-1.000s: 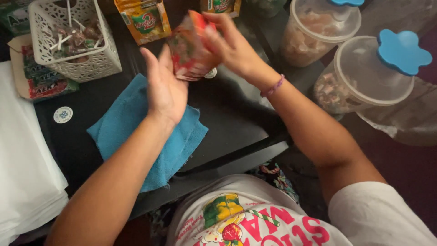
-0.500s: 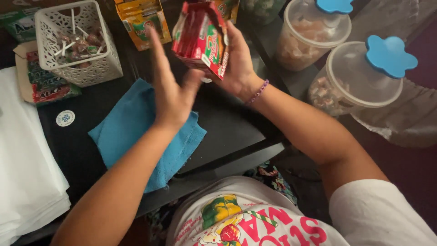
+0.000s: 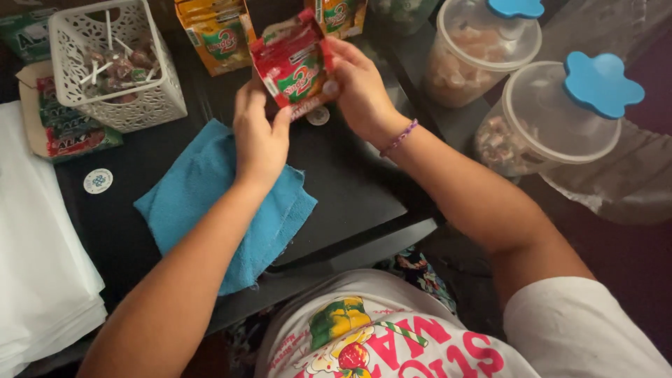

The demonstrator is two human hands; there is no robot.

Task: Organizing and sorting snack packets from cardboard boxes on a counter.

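Head view shows the left hand (image 3: 260, 133) and right hand (image 3: 360, 87), forearms angled inward, both gripping a red snack packet (image 3: 292, 66) above the black desk (image 3: 343, 189) near a blue cloth (image 3: 210, 196).

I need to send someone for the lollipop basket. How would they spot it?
On the black table, look to the far left corner, just beyond the blue cloth. The white basket stands there: perforated plastic walls, with lollipop sticks poking up, unlike the flat packets around it.

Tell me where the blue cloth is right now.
In the head view, the blue cloth lies on the black table, under the left hand and forearm, just below the white basket.
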